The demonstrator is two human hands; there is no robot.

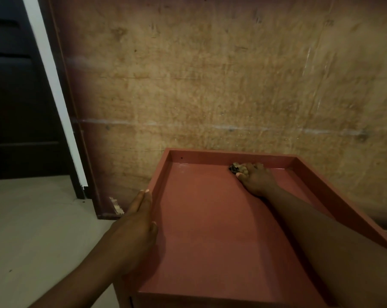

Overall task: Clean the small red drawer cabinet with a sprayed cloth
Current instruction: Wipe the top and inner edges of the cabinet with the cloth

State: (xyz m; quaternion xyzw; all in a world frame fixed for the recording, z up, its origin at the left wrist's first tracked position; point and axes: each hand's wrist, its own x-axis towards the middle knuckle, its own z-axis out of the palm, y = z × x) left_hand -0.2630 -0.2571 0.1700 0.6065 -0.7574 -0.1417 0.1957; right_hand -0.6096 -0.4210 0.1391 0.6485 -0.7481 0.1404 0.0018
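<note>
Your right hand (256,178), fingers bunched on the cloth (235,168), scrubs the cabinet (210,230) top's 1 o'clock corner; left hand (136,221), fingers together, flat, braces the 9 o'clock rim.

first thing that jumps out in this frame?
The red cabinet, its recessed top filling the lower right. The right hand reaches to the far rim, pressing a small bunched cloth against the surface, while the left hand braces flat on the cabinet's left side. Behind stands a large, scuffed brown board.
</note>
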